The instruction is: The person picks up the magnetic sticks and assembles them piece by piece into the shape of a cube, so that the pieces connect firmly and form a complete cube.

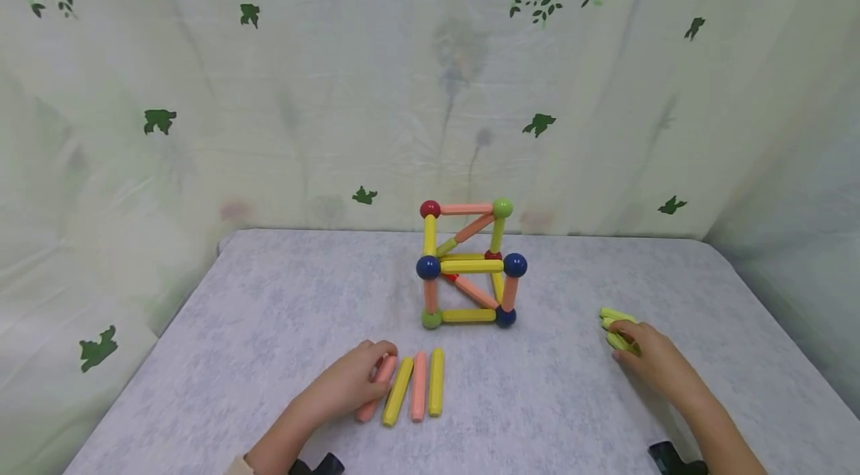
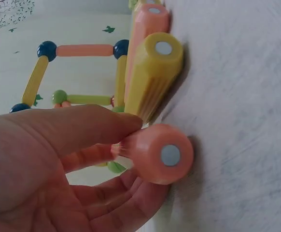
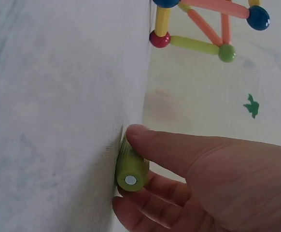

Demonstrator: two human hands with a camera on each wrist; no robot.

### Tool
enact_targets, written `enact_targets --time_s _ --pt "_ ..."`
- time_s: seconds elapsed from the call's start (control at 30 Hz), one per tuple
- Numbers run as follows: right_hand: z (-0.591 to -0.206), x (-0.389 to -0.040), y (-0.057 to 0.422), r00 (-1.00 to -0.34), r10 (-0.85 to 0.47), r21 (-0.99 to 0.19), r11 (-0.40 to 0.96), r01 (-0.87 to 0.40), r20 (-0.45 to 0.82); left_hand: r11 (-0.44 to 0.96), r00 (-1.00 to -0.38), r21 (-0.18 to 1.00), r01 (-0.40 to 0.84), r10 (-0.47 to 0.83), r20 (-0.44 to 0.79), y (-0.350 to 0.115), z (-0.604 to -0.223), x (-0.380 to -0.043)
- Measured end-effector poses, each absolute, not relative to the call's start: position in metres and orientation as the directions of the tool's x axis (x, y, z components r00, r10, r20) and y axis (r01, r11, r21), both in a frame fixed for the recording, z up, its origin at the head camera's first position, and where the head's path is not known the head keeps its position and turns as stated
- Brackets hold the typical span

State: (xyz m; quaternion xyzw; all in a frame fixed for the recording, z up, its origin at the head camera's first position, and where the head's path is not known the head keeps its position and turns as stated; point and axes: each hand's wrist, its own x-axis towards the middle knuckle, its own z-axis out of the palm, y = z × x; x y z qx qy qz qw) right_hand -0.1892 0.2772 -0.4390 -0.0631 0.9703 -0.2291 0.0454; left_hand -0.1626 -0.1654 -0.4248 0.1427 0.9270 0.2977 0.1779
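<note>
At the front of the table, my left hand (image 1: 346, 385) pinches a pink magnetic rod (image 2: 162, 154) between thumb and fingers, the rod lying on the cloth. Just right of it lie a yellow rod (image 1: 398, 393), another pink rod (image 1: 418, 387) and a second yellow rod (image 1: 437, 383), roughly side by side. Over on the right, my right hand (image 1: 657, 361) holds a yellow-green rod (image 3: 132, 164) by its sides, low against the table. Other yellow-green rods (image 1: 617, 314) lie just beyond its fingertips, partly hidden.
A box-like frame of rods and coloured balls (image 1: 472, 266) stands mid-table, beyond and between the hands. Pale grey cloth (image 1: 302, 288) covers the table. Behind hangs a curtain (image 1: 282, 161) with leaf prints. Black objects (image 1: 675, 458) show near both wrists.
</note>
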Motion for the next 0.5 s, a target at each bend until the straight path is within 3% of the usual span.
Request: enact_targets --time_s 0.1,0.17,0.33,0.5 --pt "-0.438 -0.189 0.275 -0.987 -0.122 -0.465 0.883 -0.062 -0.102 0.766 -0.911 0.63 0.13 0.343 -0.229 -0.166 -0.421 -0.163" --pt "-0.435 -0.188 0.272 -0.988 -0.142 -0.477 0.874 -0.096 -0.062 0.755 -0.927 0.64 0.142 0.328 -0.181 -0.166 -0.418 -0.164" --pt "-0.422 -0.184 0.251 -0.959 -0.254 -0.519 0.808 -0.28 0.123 0.718 -0.961 0.66 0.222 0.276 0.023 -0.162 -0.412 -0.168" --pt "-0.414 -0.185 0.217 -0.932 -0.303 -0.555 0.748 -0.363 0.201 0.594 -0.943 0.734 0.33 0.231 0.238 -0.153 -0.407 -0.171"
